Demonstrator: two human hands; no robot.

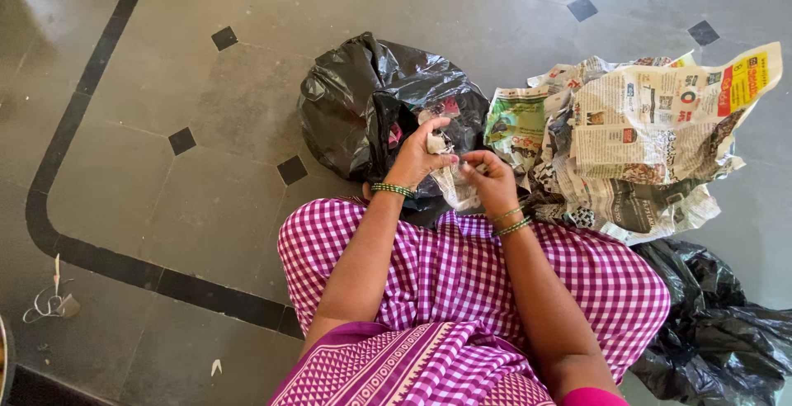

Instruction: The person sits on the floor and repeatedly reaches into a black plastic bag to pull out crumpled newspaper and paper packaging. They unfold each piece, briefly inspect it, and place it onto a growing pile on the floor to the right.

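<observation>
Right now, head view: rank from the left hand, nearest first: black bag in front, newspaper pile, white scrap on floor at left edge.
1. Black bag: right behind the left hand, which overlaps its opening.
2. Newspaper pile: to the right, past the right hand.
3. White scrap: far left on the floor, near the dark border strip.

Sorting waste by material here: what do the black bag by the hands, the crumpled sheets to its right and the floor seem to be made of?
Black bag: thin plastic film, by its glossy wrinkles and sharp highlights. Crumpled sheets: printed newspaper, matte, with stiff creases and torn edges. Floor: probably polished stone or tile, grey with a soft sheen, dark square insets and a black border strip.
</observation>
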